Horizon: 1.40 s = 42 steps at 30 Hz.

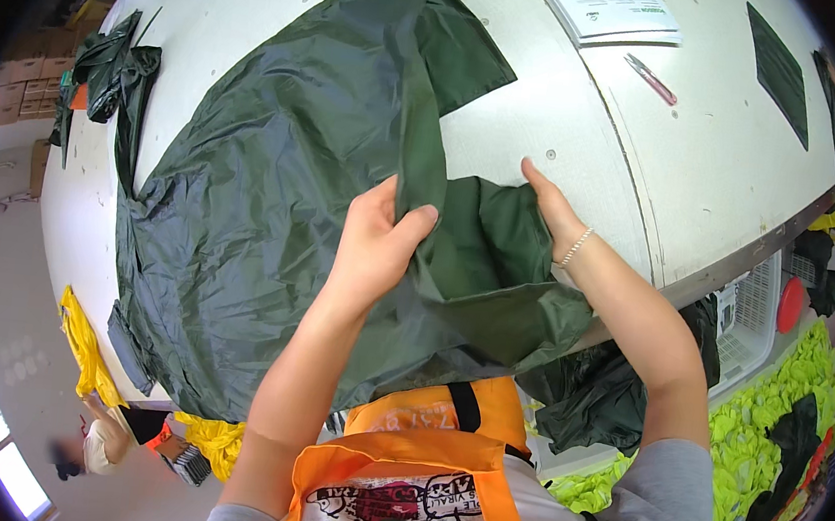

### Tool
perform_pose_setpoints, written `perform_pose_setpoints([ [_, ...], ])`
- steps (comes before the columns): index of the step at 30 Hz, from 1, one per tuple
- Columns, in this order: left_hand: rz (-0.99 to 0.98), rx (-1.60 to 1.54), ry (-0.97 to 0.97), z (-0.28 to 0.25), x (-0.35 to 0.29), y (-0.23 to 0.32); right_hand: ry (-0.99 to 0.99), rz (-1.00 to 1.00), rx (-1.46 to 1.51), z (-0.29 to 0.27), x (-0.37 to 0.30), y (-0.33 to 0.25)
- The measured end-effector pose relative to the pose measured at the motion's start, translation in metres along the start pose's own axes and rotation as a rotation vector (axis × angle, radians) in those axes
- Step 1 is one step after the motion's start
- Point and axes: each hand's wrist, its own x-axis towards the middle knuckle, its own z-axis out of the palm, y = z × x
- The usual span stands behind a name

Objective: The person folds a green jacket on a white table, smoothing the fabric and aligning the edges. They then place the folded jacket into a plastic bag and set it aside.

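Observation:
A large sheet of thin, shiny dark green fabric (279, 137), creased like rainwear cloth, is spread over the white table and hangs over its near edge. My left hand (379, 242) is closed on a folded strip of this fabric, thumb on top and the other fingers hidden beneath. To its right, my right hand (555, 213), with a beaded bracelet at the wrist, is at the edge of an open fold. One digit there stretches out away from the cloth; the rest are partly hidden behind the fabric.
Papers (613, 8), small pink-handled snips (651, 79) and a dark green cut piece (777, 79) lie on the white table (591, 127). More dark cloth is at the left. Below right are a white plastic crate (748, 323) and bright yellow-green fabric (762, 444). Another person (103, 441) is at lower left.

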Motion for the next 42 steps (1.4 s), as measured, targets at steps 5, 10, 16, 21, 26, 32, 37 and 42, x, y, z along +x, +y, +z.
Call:
perform_pose_setpoints([
  [5,0.115,-0.112,0.114,0.000,-0.018,0.027,-0.152,-0.878,-0.702,0.026,-0.026,-0.020],
  [10,0.154,-0.196,0.028,0.005,-0.017,0.028,0.199,-0.403,-0.754,-0.029,-0.005,-0.064],
  [16,0.221,0.031,-0.131,0.013,0.003,0.016,0.763,-1.302,-1.409,-0.014,0.059,-0.116],
  [21,0.187,0.228,-0.244,0.033,0.019,0.012,0.814,-1.094,-1.782,0.049,0.125,-0.150],
  [26,0.537,0.410,-0.353,-0.009,0.040,0.018,0.064,-0.845,-0.977,0.069,0.097,-0.187],
  [32,0.237,1.439,0.658,-0.219,0.052,-0.060,0.273,-0.584,-1.184,0.017,0.056,-0.175],
  [37,0.047,1.479,0.600,-0.264,0.040,-0.121,0.534,-1.041,-1.382,0.044,0.095,-0.237],
  [42,0.061,1.475,0.597,-0.261,0.050,-0.117,0.673,-1.513,-1.748,0.153,0.169,-0.258],
])
